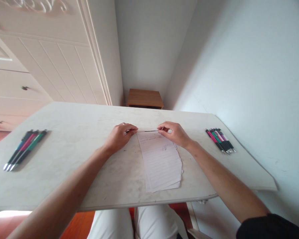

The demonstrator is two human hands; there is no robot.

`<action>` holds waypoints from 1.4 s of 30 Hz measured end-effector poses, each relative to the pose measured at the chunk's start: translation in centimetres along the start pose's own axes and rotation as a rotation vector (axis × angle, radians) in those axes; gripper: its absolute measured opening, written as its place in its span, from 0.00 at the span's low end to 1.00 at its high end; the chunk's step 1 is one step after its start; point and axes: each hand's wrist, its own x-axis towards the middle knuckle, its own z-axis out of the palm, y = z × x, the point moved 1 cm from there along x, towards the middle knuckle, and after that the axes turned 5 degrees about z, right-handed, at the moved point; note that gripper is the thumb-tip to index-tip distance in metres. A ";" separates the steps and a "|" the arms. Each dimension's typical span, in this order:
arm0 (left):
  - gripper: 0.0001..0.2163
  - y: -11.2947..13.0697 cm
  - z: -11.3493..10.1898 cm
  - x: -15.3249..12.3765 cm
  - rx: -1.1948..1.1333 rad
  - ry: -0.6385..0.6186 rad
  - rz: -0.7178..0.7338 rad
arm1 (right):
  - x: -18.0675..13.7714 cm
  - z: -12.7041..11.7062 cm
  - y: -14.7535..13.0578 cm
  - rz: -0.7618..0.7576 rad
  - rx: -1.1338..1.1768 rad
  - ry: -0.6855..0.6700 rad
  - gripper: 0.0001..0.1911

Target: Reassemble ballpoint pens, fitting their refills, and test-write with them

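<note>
A thin pen refill, pale at one end and dark along the other, stretches level between my two hands over the table. My left hand pinches its left end, and a small dark tip shows by the curled fingers. At the right end, the thumb and fingers of my right hand are closed on it. Just below lie lined paper sheets with torn right edges and handwriting near the top. My right hand is over the paper's top right corner.
The white table carries three pens at the left, in blue, pink and green. Several more pens lie in a row at the right, near the wall. A wooden stand and white cabinet are beyond.
</note>
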 end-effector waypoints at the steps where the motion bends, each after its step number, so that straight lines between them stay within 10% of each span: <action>1: 0.11 0.0 0.0 0.0 0.002 -0.002 -0.001 | 0.0 0.1 0.0 0.000 0.004 -0.002 0.05; 42: 0.10 0.1 0.4 -0.1 -0.029 0.008 0.061 | -0.3 1.8 -0.4 -0.206 -0.043 0.039 0.10</action>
